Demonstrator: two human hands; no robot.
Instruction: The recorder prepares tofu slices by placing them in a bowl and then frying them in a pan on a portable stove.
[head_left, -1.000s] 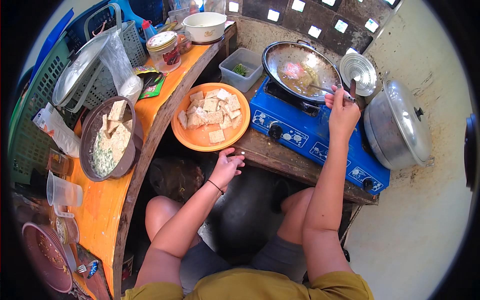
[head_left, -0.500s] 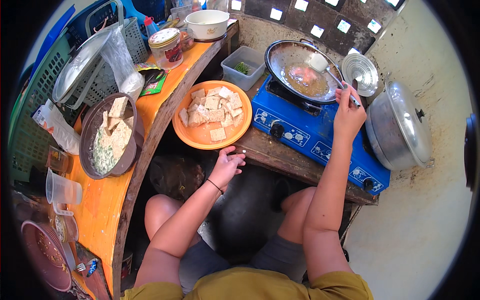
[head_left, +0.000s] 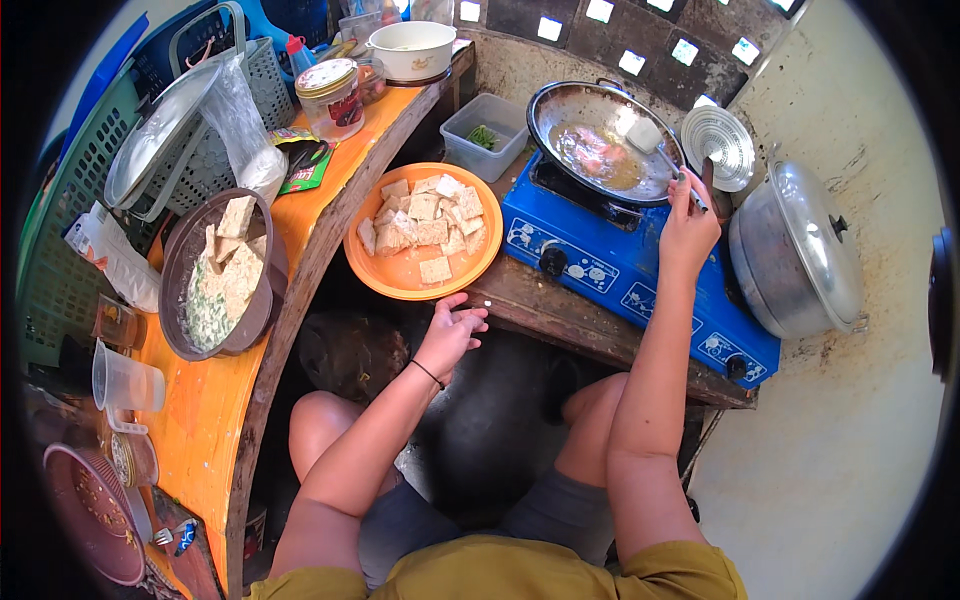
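The right hand (head_left: 689, 238) grasps a spatula (head_left: 644, 135) by its handle; the blade sits beyond and left of that grip, inside the wok (head_left: 575, 106), with pink food (head_left: 592, 152) farther left. The left hand (head_left: 449, 336), loosely curled, shows nothing grasped; the orange plate (head_left: 398, 272) lies just beyond it.

White-patterned blue stove (head_left: 640, 270), dark-rimmed grey pan (head_left: 560, 120), pale-headed spatula (head_left: 643, 135), orange plate (head_left: 395, 272), brown bowl (head_left: 263, 312), olive-yellow shirt (head_left: 500, 572)
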